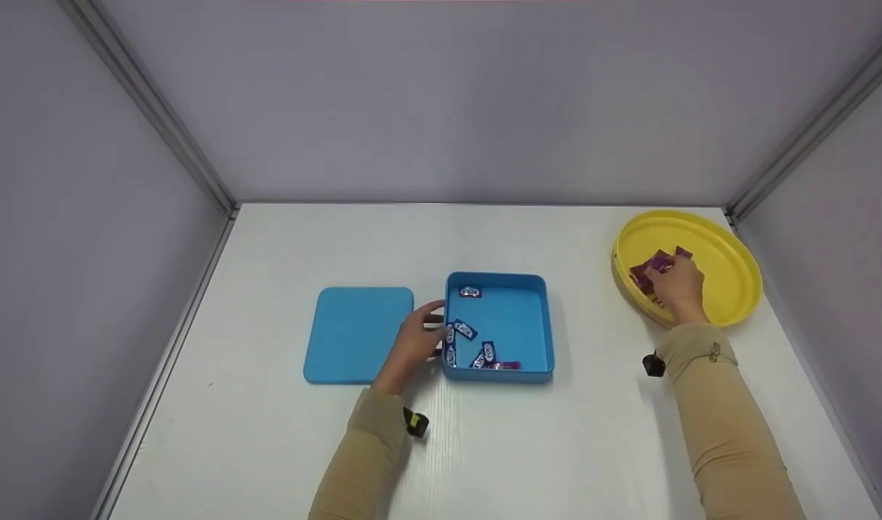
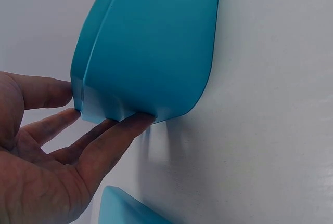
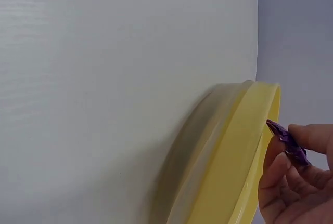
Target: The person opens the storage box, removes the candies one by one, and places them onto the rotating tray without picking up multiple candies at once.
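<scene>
— Two containers sit on the white worktop [image 1: 484,448]: a square blue plastic box [image 1: 498,326] near the middle and a round yellow plastic dish [image 1: 729,267] at the far right, well apart from each other. What lies beside the box?

— One flat blue square lid [image 1: 354,332], just to its left, lying flat on the worktop. The left hand [image 1: 412,343] sits between lid and box, its straight, relaxed fingers [image 2: 122,130] touching the box's left wall; it grips nothing.

— And inside the box?

— Small wrapped sweets [image 1: 464,329]. About six show in the head view: one alone near the far wall, the others gathered along the left and near walls, one of these purple. The exact count is hard to tell where they overlap.

— What of the other hand?

— The right hand [image 1: 677,285] reaches into the yellow dish and pinches a purple wrapped sweet [image 3: 287,143] between thumb and fingertips, just above the rim. A few more purple sweets [image 1: 646,271] lie in the dish beside it; the hand covers part of them, so their number cannot be told.

— Anything in the way?

— Only bare worktop lies between dish and box. Grey walls close in three sides.
</scene>
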